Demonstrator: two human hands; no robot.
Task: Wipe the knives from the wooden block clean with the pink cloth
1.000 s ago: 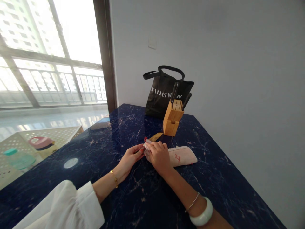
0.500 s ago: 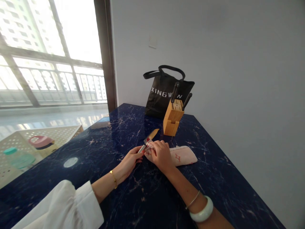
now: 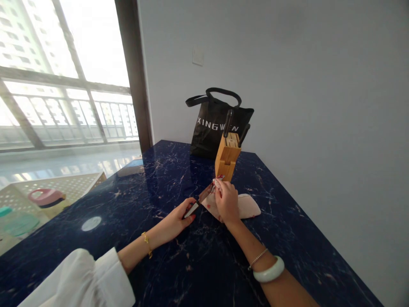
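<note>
My left hand [image 3: 179, 214] is closed around the handle of a knife [image 3: 206, 194], whose blade points away to the upper right. A pale pink cloth with red marks [image 3: 249, 206] is pinched in my right hand [image 3: 227, 200], and part of it wraps the blade near the tip. The rest of the cloth hangs down and spreads over the dark table to the right of that hand. Just beyond the blade tip stands a wooden knife block [image 3: 226, 157] with two black-handled tools in its slots.
Behind the block a black tote bag [image 3: 204, 128] leans near the wall. The dark blue marbled table [image 3: 153, 264] carries a round whitish disc [image 3: 91, 223] at the left. Beside the table is a cream perforated basket [image 3: 79, 187] with a pink-lidded container and a teal-capped bottle.
My right hand has slid with the cloth from near the handle out toward the blade tip. My left hand still holds the handle. The view has shifted slightly right.
</note>
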